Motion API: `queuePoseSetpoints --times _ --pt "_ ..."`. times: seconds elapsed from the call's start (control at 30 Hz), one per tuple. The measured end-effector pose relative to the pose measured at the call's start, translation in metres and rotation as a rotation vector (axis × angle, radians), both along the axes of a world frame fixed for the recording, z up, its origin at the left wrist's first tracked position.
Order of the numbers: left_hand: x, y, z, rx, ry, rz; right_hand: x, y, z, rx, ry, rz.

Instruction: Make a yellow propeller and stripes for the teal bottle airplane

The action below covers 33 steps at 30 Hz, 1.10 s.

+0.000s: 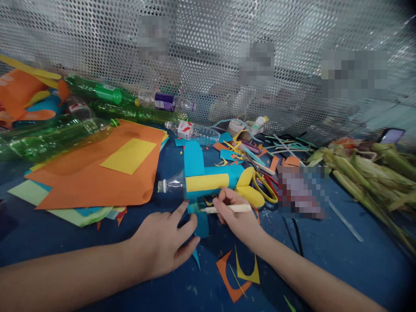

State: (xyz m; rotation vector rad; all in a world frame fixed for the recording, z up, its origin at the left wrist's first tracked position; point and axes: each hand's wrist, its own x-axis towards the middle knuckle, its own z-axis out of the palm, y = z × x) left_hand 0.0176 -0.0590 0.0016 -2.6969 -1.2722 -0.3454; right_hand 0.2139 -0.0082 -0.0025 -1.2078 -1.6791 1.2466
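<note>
A clear plastic bottle (173, 183) lies on its side, wrapped in blue paper with a yellow strip (208, 182) along it. One rounded blue wing (193, 158) sticks out on its far side, another blue wing (202, 225) on its near side. Yellow petal-shaped pieces (249, 196) sit at its right end. My left hand (162, 242) is open, its fingers spread and resting at the near wing's left edge. Between the fingers of my right hand (238, 219) is a slim white pen (238, 208), its tip over the near wing.
Orange paper sheets (97, 186) are stacked at left, under a yellow piece (129, 156). Green bottles (55, 138) and a clear bottle (201, 134) lie behind. Yellow-handled scissors (264, 188) rest at right. Paper offcuts (232, 277) lie in front; corn husks (364, 173) far right.
</note>
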Motion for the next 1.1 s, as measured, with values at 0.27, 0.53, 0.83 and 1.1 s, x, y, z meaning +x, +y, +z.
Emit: queuePoseSetpoints --times 0.27,0.53,0.83,1.1 --pt "-0.0006 -0.0005 -0.001 -0.011 0.01 0.013 0.0008 0.0009 -0.0011 0.011 -0.007 -0.023" --pt "-0.0004 0.0009 0.0 -0.041 0.03 0.014 0.0005 0.0006 -0.0011 0.0 0.0 -0.032" --pt "-0.0003 -0.0008 -0.0011 -0.034 0.026 0.021 0.0004 0.0009 -0.0001 0.013 -0.012 -0.031" --pt "0.0001 0.0013 -0.0018 -0.013 0.016 0.008 0.0009 0.001 0.0004 0.039 -0.043 -0.06"
